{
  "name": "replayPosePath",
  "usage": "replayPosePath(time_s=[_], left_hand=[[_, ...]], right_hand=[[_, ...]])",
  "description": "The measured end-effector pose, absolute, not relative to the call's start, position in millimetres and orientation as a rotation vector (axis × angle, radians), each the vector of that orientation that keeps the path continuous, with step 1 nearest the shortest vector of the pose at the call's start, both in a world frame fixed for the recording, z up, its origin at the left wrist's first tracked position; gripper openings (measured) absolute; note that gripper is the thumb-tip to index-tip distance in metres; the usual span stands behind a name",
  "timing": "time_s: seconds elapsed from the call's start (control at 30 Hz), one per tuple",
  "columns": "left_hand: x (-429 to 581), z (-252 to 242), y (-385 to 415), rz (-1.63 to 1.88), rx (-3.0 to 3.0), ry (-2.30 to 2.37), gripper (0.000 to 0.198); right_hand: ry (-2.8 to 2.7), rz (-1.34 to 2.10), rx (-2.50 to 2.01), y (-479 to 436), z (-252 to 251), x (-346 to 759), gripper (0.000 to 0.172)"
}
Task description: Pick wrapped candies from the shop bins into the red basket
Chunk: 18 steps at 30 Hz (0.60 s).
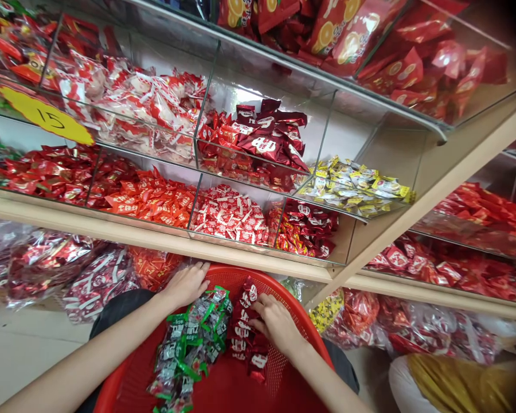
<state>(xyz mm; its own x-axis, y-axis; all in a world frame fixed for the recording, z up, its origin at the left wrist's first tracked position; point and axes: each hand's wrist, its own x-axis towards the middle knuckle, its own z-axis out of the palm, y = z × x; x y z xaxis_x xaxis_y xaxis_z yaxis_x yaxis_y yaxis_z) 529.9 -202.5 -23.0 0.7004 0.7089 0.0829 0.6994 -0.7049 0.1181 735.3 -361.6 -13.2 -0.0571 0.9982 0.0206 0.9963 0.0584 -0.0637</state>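
Note:
My left hand (188, 285) lies at the back left rim of a red plastic basket (131, 350), its fingers stretched out and slightly apart. Just below it are clear-and-green wrapped candies (193, 338), heaped on the basket's left side. Inside the basket, to their right, dark red candy packets (242, 324) lie in a rough row. My right hand (277, 322) reaches in from the right, with thumb and fingertips closed on the edge of one of these packets. The fingertips are partly hidden against the wrappers.
Glass-divided shelves of wrapped candies (230, 215) rise right behind the basket, above a wooden shelf edge (155, 236). A yellow price tag (45, 115) reads 15. Plastic bags of candy (101, 281) sit under the shelf on both sides. Yellow cloth (460, 381) shows at lower right.

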Motion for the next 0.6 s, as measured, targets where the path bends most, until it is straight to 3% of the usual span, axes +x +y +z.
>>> replayPosePath(time_s=[0.23, 0.4, 0.5, 0.6], left_hand=[[530.2, -25.3, -201.5, 0.187, 2.838, 1.163, 0.047], [530.1, -26.1, -201.1, 0.184, 2.856, 1.159, 0.047], [530.3, -26.6, -200.9, 0.181, 2.855, 1.162, 0.047], [530.6, -27.6, -200.7, 0.183, 2.841, 1.168, 0.046]], right_hand=[[-2.164, -0.048, -2.064, -362.2, -9.4, 747.4, 0.024], [-1.919, -0.129, -1.967, -366.4, 6.3, 760.0, 0.022], [-1.625, 0.056, -1.839, -367.0, 12.4, 766.0, 0.023], [-1.192, 0.502, -1.71, -363.5, 4.3, 765.1, 0.027]])
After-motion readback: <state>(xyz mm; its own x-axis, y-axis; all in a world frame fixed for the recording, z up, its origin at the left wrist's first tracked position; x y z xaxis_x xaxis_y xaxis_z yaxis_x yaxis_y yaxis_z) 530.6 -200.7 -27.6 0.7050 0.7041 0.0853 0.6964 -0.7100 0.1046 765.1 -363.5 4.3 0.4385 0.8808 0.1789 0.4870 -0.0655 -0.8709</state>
